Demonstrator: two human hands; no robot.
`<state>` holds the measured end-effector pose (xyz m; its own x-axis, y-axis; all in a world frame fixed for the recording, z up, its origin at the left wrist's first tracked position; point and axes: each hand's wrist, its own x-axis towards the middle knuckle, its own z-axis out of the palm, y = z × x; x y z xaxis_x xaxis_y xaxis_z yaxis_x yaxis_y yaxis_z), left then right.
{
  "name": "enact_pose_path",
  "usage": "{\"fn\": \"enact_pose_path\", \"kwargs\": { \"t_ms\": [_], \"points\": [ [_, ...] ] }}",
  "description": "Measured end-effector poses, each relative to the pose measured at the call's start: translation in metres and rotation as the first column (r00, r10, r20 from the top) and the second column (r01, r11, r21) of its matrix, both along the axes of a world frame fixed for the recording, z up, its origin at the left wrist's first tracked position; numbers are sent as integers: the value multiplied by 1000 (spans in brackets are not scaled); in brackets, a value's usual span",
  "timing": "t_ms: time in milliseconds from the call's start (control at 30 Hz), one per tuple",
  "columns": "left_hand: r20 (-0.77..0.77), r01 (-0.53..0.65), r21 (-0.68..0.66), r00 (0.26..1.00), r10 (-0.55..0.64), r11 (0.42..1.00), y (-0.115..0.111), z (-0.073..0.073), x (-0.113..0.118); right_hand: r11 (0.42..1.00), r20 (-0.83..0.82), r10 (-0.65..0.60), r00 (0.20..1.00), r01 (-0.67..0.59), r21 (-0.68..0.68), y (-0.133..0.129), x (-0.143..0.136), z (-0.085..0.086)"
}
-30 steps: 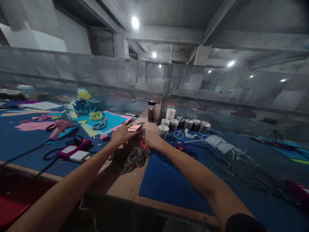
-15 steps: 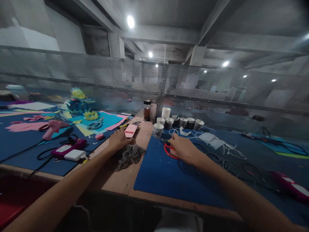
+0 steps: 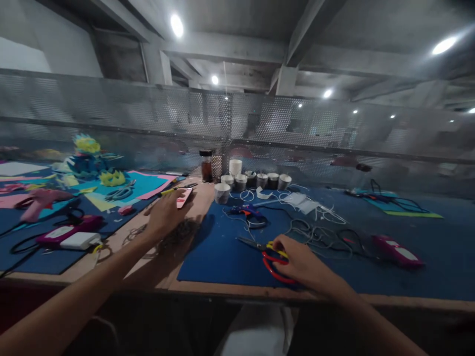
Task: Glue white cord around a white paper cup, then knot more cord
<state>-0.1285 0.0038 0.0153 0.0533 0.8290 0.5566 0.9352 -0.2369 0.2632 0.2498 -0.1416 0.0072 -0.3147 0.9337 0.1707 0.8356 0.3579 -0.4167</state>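
Blue mat point(image 3: 222, 252) lies on the wood bench. Right of middle, the right hand point(image 3: 302, 259) pinches metal scissors with red and yellow loops point(image 3: 261, 246), tips pointing left, slightly up. Left hand point(image 3: 165, 213) touches a flat, pink-and-white phone point(image 3: 184, 199); can't tell if its fingers grip.

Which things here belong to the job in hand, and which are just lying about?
Likely in use:
scissors, held in the right hand
phone, under the left hand

Apparently just lying about:
blue glue gun
pink glue gun
white cups
yellow crown
dark-lidded jar
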Motion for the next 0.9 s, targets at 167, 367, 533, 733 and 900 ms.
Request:
{"fn": "enact_pose_path", "kwargs": {
  "t_ms": [167, 367, 533, 733, 900],
  "points": [
    [45, 278, 98, 958, -283, 956, -28, -3, 65, 999, -80, 36, 996, -33, 41, -3, 13, -8],
    [57, 452, 184, 882, -469, 873, -29, -4, 125, 993, -50, 83, 995, -78, 86, 6, 22, -11],
    [32, 529, 191, 839, -543, 827, -27, -11, 153, 987, -63, 99, 993, -90, 135, 3, 26, -12],
    [50, 530, 196, 835, -548, 825, -16, -27, 146, 952, 23, -156, 988, 144, 271, 5, 83, 6],
    [13, 530, 195, 840, -542, 826, -9, -32, 142, 826, 277, -557, 783, 485, 288, 46, 173, 28]
  ]
}}
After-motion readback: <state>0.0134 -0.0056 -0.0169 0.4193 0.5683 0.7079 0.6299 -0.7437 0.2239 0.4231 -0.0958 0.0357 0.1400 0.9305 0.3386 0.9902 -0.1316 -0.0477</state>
